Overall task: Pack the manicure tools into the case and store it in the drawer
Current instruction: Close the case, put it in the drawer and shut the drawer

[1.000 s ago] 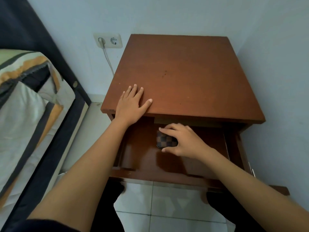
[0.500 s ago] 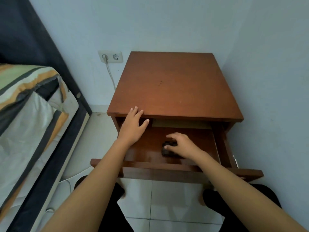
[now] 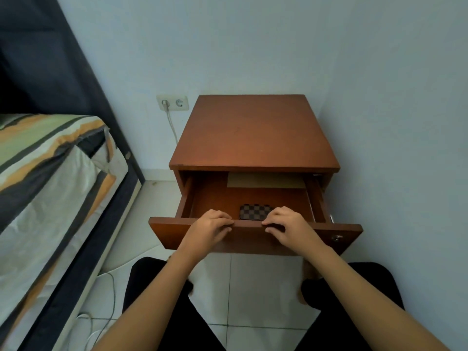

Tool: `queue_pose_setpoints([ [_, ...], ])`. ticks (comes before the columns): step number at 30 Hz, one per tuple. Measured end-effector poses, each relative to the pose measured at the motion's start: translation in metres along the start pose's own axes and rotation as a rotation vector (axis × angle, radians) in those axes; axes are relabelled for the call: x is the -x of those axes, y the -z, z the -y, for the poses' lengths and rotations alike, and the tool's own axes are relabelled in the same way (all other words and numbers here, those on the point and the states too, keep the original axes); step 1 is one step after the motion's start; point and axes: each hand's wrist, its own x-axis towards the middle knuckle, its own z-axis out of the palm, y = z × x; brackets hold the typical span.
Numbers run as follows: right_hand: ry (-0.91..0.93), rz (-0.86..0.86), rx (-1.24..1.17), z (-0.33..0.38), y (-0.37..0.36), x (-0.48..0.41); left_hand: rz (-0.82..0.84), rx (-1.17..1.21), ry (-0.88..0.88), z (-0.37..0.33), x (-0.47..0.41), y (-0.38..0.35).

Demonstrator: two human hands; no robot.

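The checkered brown manicure case lies closed and flat on the floor of the open drawer, near its front. My left hand and my right hand both rest on the top edge of the drawer front, fingers curled over it, one on each side of the case. Neither hand touches the case. The drawer belongs to a brown wooden nightstand and is pulled well out.
A pale sheet lies at the back of the drawer. A bed with striped bedding stands on the left. A wall socket with a plugged cable is behind. The wall is close on the right. My knees are below the drawer.
My right hand let go of the case and left it in the drawer. My left hand came off the nightstand top. Both hands now grip the drawer front. The view pulled back.
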Motion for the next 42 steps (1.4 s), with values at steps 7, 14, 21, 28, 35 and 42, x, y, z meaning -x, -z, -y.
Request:
queue_pose_setpoints([
  [7,-0.019,-0.140,0.075,-0.011,-0.007,-0.027,-0.059,-0.037,-0.004,0.014,-0.035,-0.007],
  [14,-0.045,-0.176,0.220,-0.028,0.002,-0.082,-0.071,-0.115,0.089,0.030,-0.094,-0.014],
  [21,-0.051,-0.170,0.350,-0.053,0.008,-0.121,-0.033,-0.277,0.101,0.052,-0.138,-0.008],
  [28,-0.083,-0.258,0.379,-0.060,0.003,-0.140,-0.122,-0.220,0.163,0.053,-0.156,-0.016],
  [35,-0.146,-0.167,0.370,-0.049,0.007,-0.134,0.030,-0.196,0.223,0.046,-0.151,-0.006],
  [42,-0.333,0.024,0.326,-0.021,0.005,-0.089,0.246,-0.101,0.302,0.018,-0.113,0.022],
])
